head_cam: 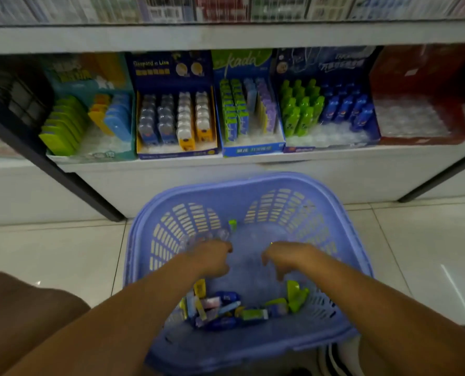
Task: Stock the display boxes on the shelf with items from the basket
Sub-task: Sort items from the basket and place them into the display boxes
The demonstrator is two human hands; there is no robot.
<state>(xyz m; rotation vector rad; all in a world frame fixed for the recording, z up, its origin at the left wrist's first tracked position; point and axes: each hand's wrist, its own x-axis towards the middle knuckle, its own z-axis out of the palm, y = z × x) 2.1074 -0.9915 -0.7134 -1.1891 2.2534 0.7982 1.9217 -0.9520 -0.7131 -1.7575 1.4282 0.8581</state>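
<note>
Head view, left hand [212, 260], right hand [285, 257] inside basket [253, 178], items [220, 308] near fingers [279, 275]

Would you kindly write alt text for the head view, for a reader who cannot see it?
A person's left hand and right hand reach into a purple basket on the tiled floor, with small colourful packets heaped at its near end. Behind it, a low shelf holds a row of display boxes partly filled with green, blue and yellow items.

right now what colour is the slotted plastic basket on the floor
Lavender-blue slotted plastic basket, head view.
</note>
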